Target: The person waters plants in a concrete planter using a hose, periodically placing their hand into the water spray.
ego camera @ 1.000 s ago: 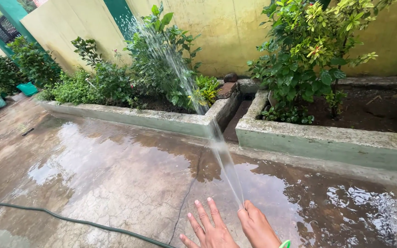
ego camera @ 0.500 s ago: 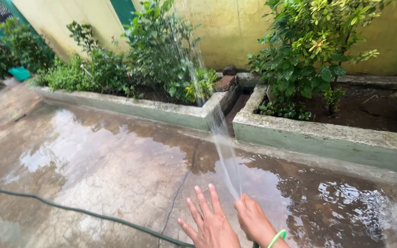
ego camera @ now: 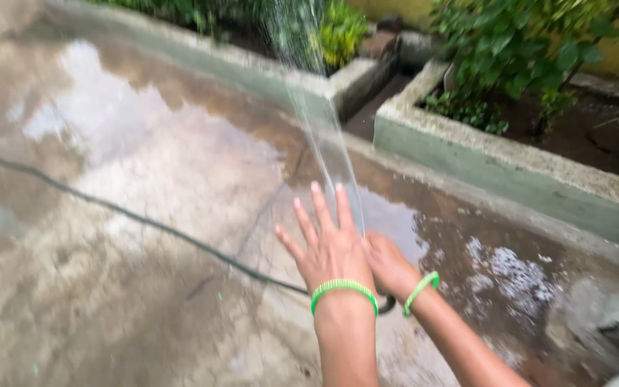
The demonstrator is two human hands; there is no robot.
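Wet brown concrete floor (ego camera: 145, 215) could get slippery if more water pools on it. Thin dark green hose (ego camera: 145, 221) snakes over the floor to the right hand (ego camera: 390, 264), which is closed around its end (mostly hidden). Water spray (ego camera: 324, 136) shoots toward the plants (ego camera: 517, 43). Left hand (ego camera: 329, 247) is flat, 5 fingers spread, holding nothing.

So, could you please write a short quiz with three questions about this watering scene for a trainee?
1. True or false: the left hand is spread open with fingers apart.
2. Which hand grips the end of the thin dark green garden hose?
3. The thin green bead bracelets are on: A) one wrist, B) both wrists, C) neither.

Key:
1. True.
2. The right hand, from which the water jet sprays toward the green-painted concrete planter.
3. B.
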